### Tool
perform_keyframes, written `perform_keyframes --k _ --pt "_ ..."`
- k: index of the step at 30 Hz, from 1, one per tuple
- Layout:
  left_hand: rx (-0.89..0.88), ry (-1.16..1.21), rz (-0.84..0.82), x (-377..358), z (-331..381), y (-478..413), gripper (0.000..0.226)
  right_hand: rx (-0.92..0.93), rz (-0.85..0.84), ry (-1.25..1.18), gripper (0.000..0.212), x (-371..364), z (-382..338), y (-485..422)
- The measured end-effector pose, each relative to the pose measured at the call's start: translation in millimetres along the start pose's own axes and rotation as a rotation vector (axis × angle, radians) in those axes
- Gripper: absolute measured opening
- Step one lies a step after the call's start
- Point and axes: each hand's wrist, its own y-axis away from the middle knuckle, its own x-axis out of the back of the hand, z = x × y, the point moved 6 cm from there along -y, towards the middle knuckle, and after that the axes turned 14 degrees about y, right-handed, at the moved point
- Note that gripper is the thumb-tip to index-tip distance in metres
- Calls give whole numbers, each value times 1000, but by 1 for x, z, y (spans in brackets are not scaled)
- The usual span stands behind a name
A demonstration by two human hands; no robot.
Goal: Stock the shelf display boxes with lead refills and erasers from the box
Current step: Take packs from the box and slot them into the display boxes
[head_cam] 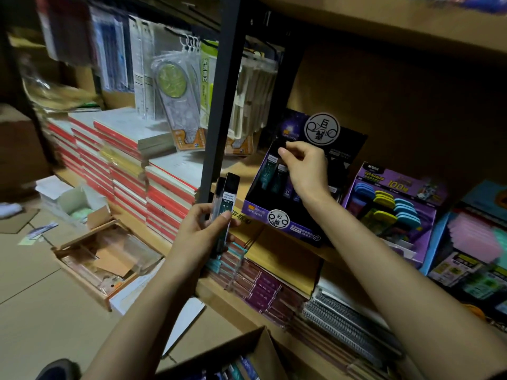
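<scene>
Partway: right hand point(304, 171) pinches a lead refill point(284, 146) over the part-filled purple display box point(255, 208) on the shelf, left hand point(201, 231) grips spare refills point(225, 204), more left in carton point(263, 349).

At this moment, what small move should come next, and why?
Probably the right hand should seat the refill it pinches down into the purple display box, beside those standing there; the left hand holds more lead refills waiting.

Bare left hand point(201, 231), bare right hand point(304, 167)
</scene>
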Motion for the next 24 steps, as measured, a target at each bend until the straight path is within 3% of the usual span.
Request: perform_keyframes --k 7,12,15,21,24 --pt "3 -6 -19 -2 -1 -1 12 50 1 87 26 3 -3 3" --pt "9 -2 -48 -4 -3 -1 14 -66 -69 51 24 -7 11 4" --pt "19 15 -80 -7 -4 -1 19 -103 -96 88 16 -11 13 2" --pt "18 -21 -137 -15 -8 3 36 -100 -208 262 34 2 7 11" --pt "26 -37 -170 -22 -12 6 38 -46 -286 121 27 15 0 41"
